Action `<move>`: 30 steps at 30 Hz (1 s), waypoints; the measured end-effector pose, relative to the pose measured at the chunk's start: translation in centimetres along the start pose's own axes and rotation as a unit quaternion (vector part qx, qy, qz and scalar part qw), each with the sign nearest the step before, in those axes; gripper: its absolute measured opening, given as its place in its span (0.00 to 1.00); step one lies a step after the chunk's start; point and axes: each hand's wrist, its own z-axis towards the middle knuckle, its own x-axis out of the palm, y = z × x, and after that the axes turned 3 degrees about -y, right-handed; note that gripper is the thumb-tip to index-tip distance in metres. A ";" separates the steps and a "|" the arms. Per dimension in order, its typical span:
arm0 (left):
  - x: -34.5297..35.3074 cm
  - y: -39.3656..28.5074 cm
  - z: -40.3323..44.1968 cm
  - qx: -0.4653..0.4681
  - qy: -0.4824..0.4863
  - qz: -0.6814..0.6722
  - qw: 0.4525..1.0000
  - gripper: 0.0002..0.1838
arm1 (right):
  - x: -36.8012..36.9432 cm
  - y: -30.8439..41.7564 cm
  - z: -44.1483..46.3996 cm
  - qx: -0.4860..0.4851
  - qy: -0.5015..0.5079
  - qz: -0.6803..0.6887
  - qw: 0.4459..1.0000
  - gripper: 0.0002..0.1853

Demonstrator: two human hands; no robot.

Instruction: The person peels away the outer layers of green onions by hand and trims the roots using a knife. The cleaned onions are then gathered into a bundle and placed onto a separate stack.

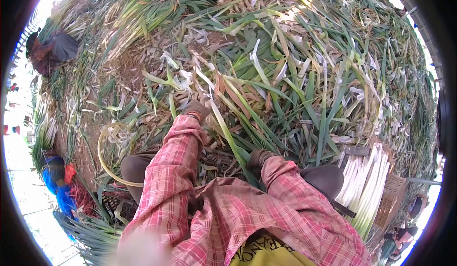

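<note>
Gloved, my left hand [197, 105] is closed near the white end of a green onion stalk [222, 123], with dry outer leaves around its fingers. The stalk slants down to the right, toward my right hand [259, 159], which also wears a dark glove and is closed around its green leaves. Loose peeled leaves [178, 79] lie just beyond my left hand. Both arms are in pink plaid sleeves.
Cleaned white stalks [365, 185] lie at the right beside a woven basket [391, 194]. A yellowish hoop [102, 154] stands at the left. Unpeeled onions [176, 2] are piled ahead. Another person [52, 52] is at the upper left.
</note>
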 end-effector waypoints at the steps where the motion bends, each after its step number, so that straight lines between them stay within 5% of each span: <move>1: 0.0 0.2 0.3 -0.054 0.083 -0.025 0.995 0.28 | 0.0 0.0 0.3 0.005 0.012 -0.007 1.000 0.31; 6: -7.9 -3.9 -6.2 -0.088 0.212 -0.031 0.973 0.31 | 2.7 -1.5 5.4 0.042 0.067 -0.057 0.995 0.32; 9: -5.8 -4.7 -10.4 -0.145 0.237 -0.038 0.960 0.39 | 3.9 0.7 8.7 -0.017 -0.115 -0.037 0.993 0.31; 12: -7.4 -5.9 -13.5 -0.177 0.201 -0.098 0.958 0.40 | 1.1 5.1 7.3 -0.075 -0.167 0.200 0.962 0.30; 14: -7.4 -6.1 -14.6 -0.185 0.209 -0.113 0.954 0.40 | 2.4 5.9 9.7 -0.052 -0.200 0.209 0.956 0.30; 18: -8.5 -5.7 -16.6 -0.129 0.261 -0.082 0.953 0.42 | 2.2 5.7 10.6 -0.102 -0.098 0.253 0.957 0.30; 22: -8.7 -5.1 -16.3 -0.157 0.195 -0.134 0.959 0.40 | 0.9 4.2 9.3 -0.150 -0.021 0.277 0.949 0.30; 30: -6.8 -4.2 -13.8 -0.118 0.231 -0.080 0.962 0.39 | 1.7 4.8 6.3 -0.135 -0.031 0.218 0.966 0.30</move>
